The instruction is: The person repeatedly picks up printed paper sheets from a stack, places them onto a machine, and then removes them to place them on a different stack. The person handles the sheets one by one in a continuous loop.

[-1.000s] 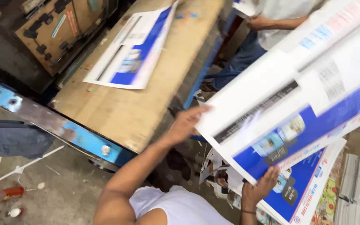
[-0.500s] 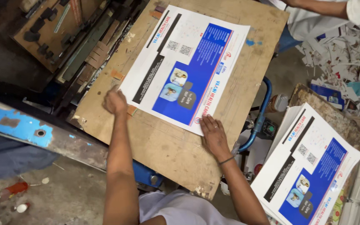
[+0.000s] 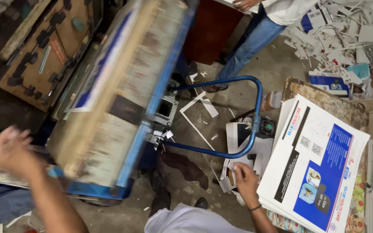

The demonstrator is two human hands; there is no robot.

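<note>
The stack of printed blue-and-white sheets (image 3: 320, 164) lies at 4 o'clock on a worn board. The right hand (image 3: 245, 179) touches its near-left corner, fingers loosely bent. The left hand (image 3: 9, 149), blurred at 9 o'clock, is loosely open beside the tilted press platen (image 3: 121, 95), holding nothing.

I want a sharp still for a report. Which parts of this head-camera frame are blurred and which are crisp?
Head view: the left hand and the tilted board of the press are smeared by motion blur; the right hand, the stack of printed sheets and the blue bar are crisp; lighting is even, with no strong glare.
</note>
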